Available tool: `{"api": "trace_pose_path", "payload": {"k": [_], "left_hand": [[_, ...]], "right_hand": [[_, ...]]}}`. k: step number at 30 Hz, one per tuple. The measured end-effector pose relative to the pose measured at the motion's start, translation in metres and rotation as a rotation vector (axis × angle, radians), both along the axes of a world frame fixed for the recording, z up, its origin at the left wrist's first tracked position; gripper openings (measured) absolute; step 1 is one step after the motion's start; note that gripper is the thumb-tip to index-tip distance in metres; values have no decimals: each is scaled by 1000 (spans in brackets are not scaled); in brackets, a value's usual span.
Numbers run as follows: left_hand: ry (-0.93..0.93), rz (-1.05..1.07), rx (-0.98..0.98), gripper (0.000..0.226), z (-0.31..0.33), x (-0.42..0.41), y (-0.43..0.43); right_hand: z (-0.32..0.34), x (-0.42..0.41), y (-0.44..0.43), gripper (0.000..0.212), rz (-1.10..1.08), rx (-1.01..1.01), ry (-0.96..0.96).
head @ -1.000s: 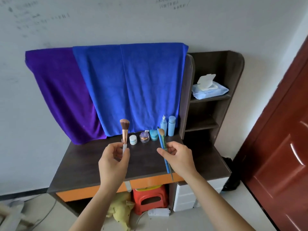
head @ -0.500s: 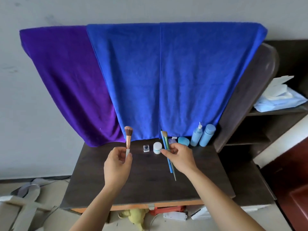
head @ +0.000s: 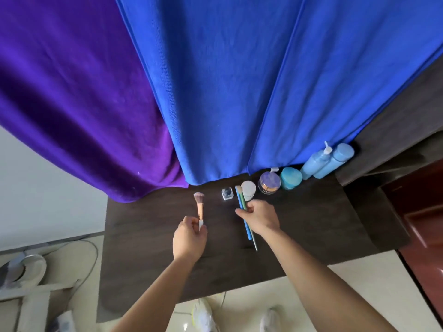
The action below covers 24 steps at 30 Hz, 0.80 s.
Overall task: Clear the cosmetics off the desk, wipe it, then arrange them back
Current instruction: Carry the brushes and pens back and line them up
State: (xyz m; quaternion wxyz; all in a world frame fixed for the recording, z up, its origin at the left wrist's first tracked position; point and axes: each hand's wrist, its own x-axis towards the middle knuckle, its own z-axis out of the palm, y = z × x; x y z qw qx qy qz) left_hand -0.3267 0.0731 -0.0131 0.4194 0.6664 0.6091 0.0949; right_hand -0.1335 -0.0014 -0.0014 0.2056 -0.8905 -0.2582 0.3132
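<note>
Two hands are working over the desk: the left hand is pinching a powder brush upright by its handle, the right hand is gripping thin brushes, likely for setting beside the jars lining the back edge

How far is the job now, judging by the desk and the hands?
The jars and two blue bottles stand in a row at the back of the desk, so either arranged back or not yet cleared; wiping cannot be judged. In hand: left hand holds a rose-gold brush, right hand two thin brushes. Left: probably placing these.
</note>
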Motion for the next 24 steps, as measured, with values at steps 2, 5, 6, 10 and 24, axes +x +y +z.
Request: {"api": "trace_pose_path", "payload": {"k": [2,5,6,10,24], "left_hand": [[32,-20,-24,10,-19,7,3],[55,-46,-34,19,-40,16,0],[61,-52,-40,25,-44,17,-3],[105,-93,-19,43,-36,10,-14],[-122,-691,834,62,83,99,-45]], "right_hand": [[-15,1,10,39,-2,-34,-17],[-32,1,17,29,-14,-31,-23],[-36,0,14,32,-27,-31,-18],[-31,1,-15,49,-28,-29,5],[92,41,-194,66,-135,225,-791]]}}
